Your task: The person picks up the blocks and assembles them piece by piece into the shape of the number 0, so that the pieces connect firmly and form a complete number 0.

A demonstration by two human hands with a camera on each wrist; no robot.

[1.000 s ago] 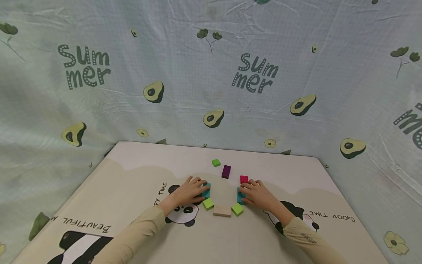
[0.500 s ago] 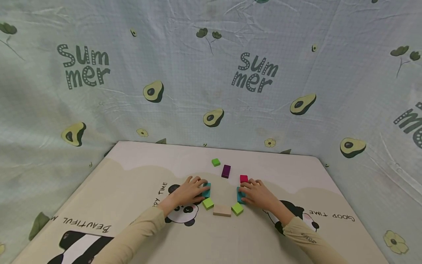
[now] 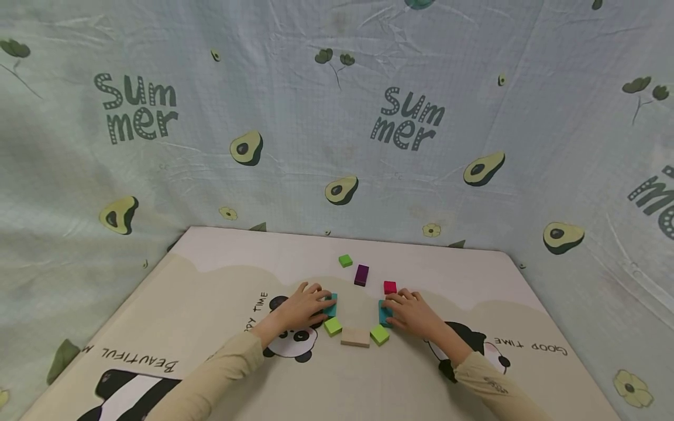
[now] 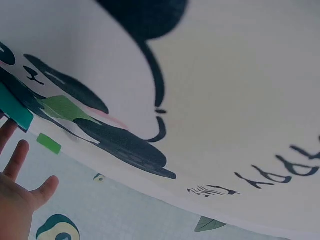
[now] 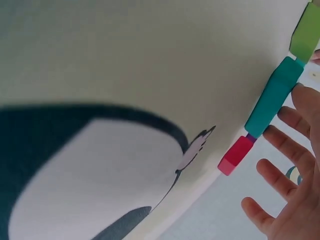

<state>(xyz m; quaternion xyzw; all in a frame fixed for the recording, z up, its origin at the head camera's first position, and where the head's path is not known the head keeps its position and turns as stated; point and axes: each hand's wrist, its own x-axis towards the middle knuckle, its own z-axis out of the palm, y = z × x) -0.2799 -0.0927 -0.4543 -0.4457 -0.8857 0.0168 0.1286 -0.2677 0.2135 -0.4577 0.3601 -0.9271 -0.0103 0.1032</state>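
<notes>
Two teal blocks lie apart on the tabletop, one at each hand. My left hand (image 3: 302, 307) holds the left teal block (image 3: 332, 305) with thumb and fingertips, partly covering it. With its thumb and fingers at the block, my right hand (image 3: 413, 314) holds the right teal block (image 3: 384, 313); its outer fingers (image 5: 275, 177) spread away from the block in the right wrist view. A light green block (image 3: 333, 326) sits below the left teal one and another green block (image 3: 380, 334) below the right one. Between them lies a pale wooden block (image 3: 355, 337).
Farther back are a small green block (image 3: 345, 261), a purple block (image 3: 361, 275) and a red block (image 3: 389, 287), the red one close to my right fingers. The table (image 3: 221, 248) bears panda prints. Avocado-print cloth (image 3: 295, 164) hangs behind and beside it.
</notes>
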